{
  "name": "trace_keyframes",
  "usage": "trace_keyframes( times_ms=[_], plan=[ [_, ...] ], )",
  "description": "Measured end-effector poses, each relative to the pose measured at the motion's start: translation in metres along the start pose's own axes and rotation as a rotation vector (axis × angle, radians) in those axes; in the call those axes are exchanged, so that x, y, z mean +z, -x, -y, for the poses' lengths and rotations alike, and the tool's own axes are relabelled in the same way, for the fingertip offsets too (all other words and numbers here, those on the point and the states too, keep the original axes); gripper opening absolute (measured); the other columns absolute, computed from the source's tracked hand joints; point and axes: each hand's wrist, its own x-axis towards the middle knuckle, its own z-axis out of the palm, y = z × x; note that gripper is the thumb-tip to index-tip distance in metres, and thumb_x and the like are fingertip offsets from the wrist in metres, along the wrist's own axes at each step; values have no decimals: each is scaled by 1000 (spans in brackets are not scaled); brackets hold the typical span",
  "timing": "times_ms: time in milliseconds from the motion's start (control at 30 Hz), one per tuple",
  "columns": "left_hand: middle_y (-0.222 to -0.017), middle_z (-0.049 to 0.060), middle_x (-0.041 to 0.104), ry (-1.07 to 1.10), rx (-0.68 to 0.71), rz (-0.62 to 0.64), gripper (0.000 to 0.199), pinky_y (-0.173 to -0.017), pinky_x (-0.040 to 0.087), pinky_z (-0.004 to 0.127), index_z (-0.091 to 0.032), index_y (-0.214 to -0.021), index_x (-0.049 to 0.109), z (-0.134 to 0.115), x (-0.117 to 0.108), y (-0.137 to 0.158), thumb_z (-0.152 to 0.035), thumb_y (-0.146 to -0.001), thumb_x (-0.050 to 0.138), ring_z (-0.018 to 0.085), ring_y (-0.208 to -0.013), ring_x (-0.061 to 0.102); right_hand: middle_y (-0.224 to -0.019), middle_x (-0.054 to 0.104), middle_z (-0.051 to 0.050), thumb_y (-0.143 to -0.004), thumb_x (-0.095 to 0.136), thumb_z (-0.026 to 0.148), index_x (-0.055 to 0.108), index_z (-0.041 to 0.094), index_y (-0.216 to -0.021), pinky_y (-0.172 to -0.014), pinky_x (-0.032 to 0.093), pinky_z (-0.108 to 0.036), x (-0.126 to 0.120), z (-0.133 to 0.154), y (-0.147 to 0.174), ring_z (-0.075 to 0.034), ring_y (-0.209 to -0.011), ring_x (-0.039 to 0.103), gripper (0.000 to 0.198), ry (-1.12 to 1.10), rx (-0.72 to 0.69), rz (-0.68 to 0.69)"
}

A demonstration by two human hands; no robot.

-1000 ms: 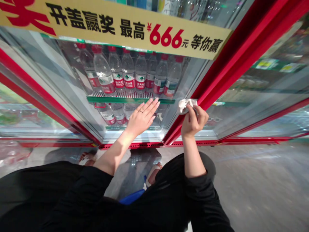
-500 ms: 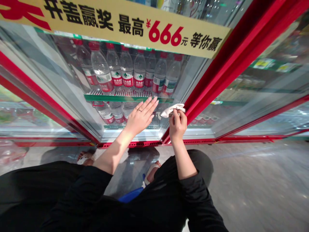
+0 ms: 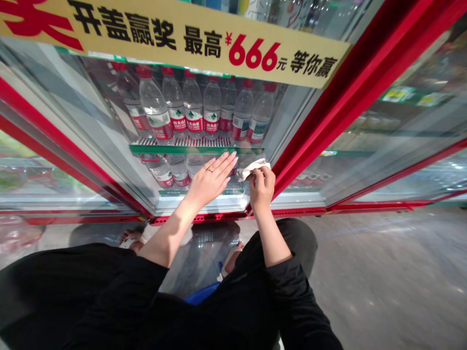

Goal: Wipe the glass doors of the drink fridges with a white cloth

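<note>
My left hand (image 3: 210, 181) lies flat against the glass door (image 3: 280, 116) of a display fridge, its fingers stretched out and pointing up to the right. A ring shows on one finger. To its right, my right hand (image 3: 261, 187) pinches a crumpled white cloth (image 3: 255, 167) beside the red door frame (image 3: 288, 167). The cloth reaches from the fingertips toward the glass. Behind the door, several water bottles (image 3: 193, 109) with red caps stand on a green-edged shelf (image 3: 197, 148), with more on the shelf below, partly hidden by my left hand.
A yellow banner (image 3: 175, 36) with red and black print crosses the upper door. Further fridge doors (image 3: 386, 126) adjoin on the right and left. Wrapped bottles (image 3: 16, 238) stand on the grey floor (image 3: 394, 272) at the far left. Something blue (image 3: 202, 294) shows below me.
My right hand has moved a little left with the cloth, away from the red frame and closer to my left hand. My left hand stays nearly in place.
</note>
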Motion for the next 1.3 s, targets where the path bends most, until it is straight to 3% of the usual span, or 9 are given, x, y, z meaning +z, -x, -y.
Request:
trace_keyframes(
  times_ms=[100, 233, 367, 500, 600, 733, 933, 1133, 1300],
  plan=[
    [-185, 6, 32, -3, 1, 10, 60, -144, 29, 45, -16, -178, 34, 2, -1, 2, -23, -119, 33, 19, -175, 27, -125, 78, -14, -107, 50, 20, 81, 27, -115, -98, 71, -45, 2, 0, 1, -28, -115, 78, 33, 47, 33, -44],
    [-186, 5, 30, 23, -10, 43, 60, -145, 27, 45, -16, -178, 35, 4, -3, 6, -24, -118, 33, 20, -175, 26, -130, 75, -17, -104, 48, 19, 80, 27, -123, -91, 71, -44, 0, -2, -8, -29, -113, 80, 38, 97, 175, -179],
    [-186, 4, 28, 51, -18, 47, 62, -146, 26, 47, -17, -180, 29, 4, -1, 9, -24, -118, 31, 21, -175, 25, -133, 73, -16, -101, 43, 14, 80, 29, -127, -104, 68, -47, -6, 6, -6, -29, -125, 76, 47, -18, 171, -111],
    [-187, 1, 27, 81, -13, 19, 72, -144, 29, 51, -25, -184, 13, 4, 1, 9, -21, -116, 37, 24, -175, 28, -140, 71, -21, -105, 51, 25, 78, 24, -133, -115, 63, -55, -9, 15, 3, -34, -139, 70, 39, -34, 109, -73],
    [-187, 2, 28, 81, 2, 7, 73, -144, 31, 51, -26, -185, 11, 4, 0, 8, -22, -117, 37, 24, -174, 30, -135, 73, -21, -106, 59, 35, 80, 23, -127, -113, 64, -57, -5, 12, 1, -35, -135, 71, 31, -4, 79, -140],
    [-186, 3, 31, 58, 9, 6, 68, -143, 33, 48, -23, -184, 18, 5, -4, 8, -22, -118, 33, 22, -174, 30, -127, 74, -14, -110, 55, 37, 81, 28, -117, -107, 68, -49, 3, 0, -7, -30, -126, 74, 29, -1, 80, -216],
    [-186, 4, 30, 35, 13, 11, 64, -143, 33, 47, -20, -182, 22, 5, -3, 8, -23, -119, 32, 21, -174, 30, -147, 62, -21, -111, 52, 36, 76, 23, -142, -114, 64, -57, 7, -15, -10, -36, -140, 68, 41, -52, 171, -326],
    [-186, 3, 29, 71, -12, 0, 70, -143, 33, 50, -25, -184, 15, 6, 2, 9, -22, -117, 36, 22, -174, 30, -115, 79, -16, -112, 53, 41, 88, 27, -106, -103, 68, -60, 14, -14, 8, -35, -115, 77, 38, -45, 203, -224],
    [-187, 2, 27, 79, -12, 4, 71, -144, 30, 50, -24, -184, 12, 3, 1, 9, -21, -117, 35, 23, -175, 29, -116, 85, -15, -115, 54, 40, 89, 28, -103, -106, 67, -61, 7, -15, 0, -32, -111, 79, 39, 32, 231, -282]
  ],
)
